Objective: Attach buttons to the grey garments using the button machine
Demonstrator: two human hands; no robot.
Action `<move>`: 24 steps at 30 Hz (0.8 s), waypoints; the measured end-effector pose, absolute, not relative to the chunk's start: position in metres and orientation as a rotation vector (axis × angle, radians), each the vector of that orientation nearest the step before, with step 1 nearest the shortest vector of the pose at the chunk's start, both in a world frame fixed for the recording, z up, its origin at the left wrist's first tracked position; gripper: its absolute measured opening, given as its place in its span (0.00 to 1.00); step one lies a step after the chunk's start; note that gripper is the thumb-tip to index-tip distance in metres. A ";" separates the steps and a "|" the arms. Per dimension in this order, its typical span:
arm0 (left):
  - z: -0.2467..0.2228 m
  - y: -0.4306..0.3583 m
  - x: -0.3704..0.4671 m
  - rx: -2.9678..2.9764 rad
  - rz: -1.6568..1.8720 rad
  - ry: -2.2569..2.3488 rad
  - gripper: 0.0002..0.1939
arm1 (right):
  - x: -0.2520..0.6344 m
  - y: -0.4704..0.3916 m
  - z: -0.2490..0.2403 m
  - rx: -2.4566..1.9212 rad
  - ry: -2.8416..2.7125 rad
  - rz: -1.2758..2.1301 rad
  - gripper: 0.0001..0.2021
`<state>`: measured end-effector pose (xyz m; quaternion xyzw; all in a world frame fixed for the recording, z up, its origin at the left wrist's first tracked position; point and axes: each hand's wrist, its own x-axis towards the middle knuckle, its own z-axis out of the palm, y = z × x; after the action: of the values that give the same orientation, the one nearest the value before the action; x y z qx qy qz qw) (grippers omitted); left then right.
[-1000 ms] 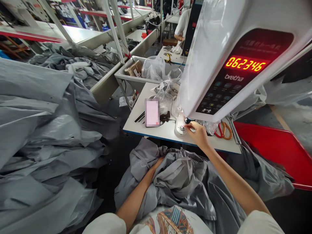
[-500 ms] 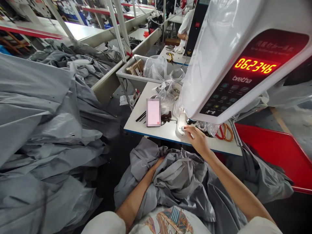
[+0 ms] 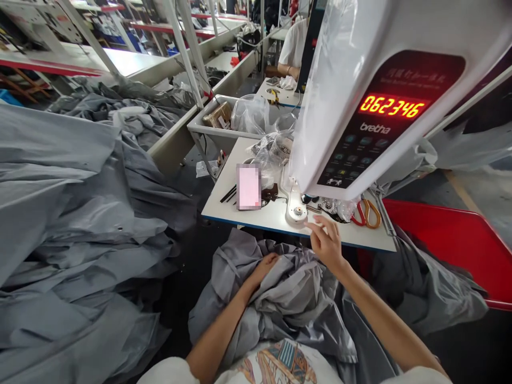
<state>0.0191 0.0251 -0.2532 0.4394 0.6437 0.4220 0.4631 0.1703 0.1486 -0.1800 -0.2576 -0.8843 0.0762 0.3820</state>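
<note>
My right hand (image 3: 327,240) is just in front of the white round base (image 3: 296,217) of an eyelet or snap press, fingers apart and nothing visible in them. A small metal ring piece (image 3: 298,210) sits on top of that base. Across my lap lies bunched grey fabric (image 3: 296,298), and my left hand (image 3: 266,268) has its fingers curled on a fold of it, the tips partly hidden. Above the base looms the white machine head (image 3: 332,106), its red display (image 3: 392,106) lit with 062346.
On the white table (image 3: 224,213) are a pink blurred rectangle (image 3: 248,186), dark rods (image 3: 228,193), plastic bags and scissors (image 3: 372,213). Grey fabric heaps (image 3: 60,224) fill the left. A red tray (image 3: 440,240) is at right. Behind, a co-worker's arm (image 3: 290,69) shows.
My right hand has drawn back from the machine base toward me, uncovering the metal piece there. More of my left hand shows above the fabric. The view has shifted slightly.
</note>
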 end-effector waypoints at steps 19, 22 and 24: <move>-0.150 0.072 -0.013 1.504 0.894 1.751 0.19 | 0.173 0.140 -0.175 -0.970 -1.929 1.498 0.17; -0.151 0.084 -0.009 1.546 0.913 1.732 0.15 | 0.169 0.151 -0.172 -1.034 -1.885 1.308 0.18; -0.154 0.092 -0.009 1.570 0.989 1.698 0.10 | 0.165 0.158 -0.173 -1.072 -1.860 1.185 0.19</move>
<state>-0.0087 0.0918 -0.1543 0.5938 0.6423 0.3740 0.3081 0.1653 0.1579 -0.1732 -0.4116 -0.7139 0.4546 0.3379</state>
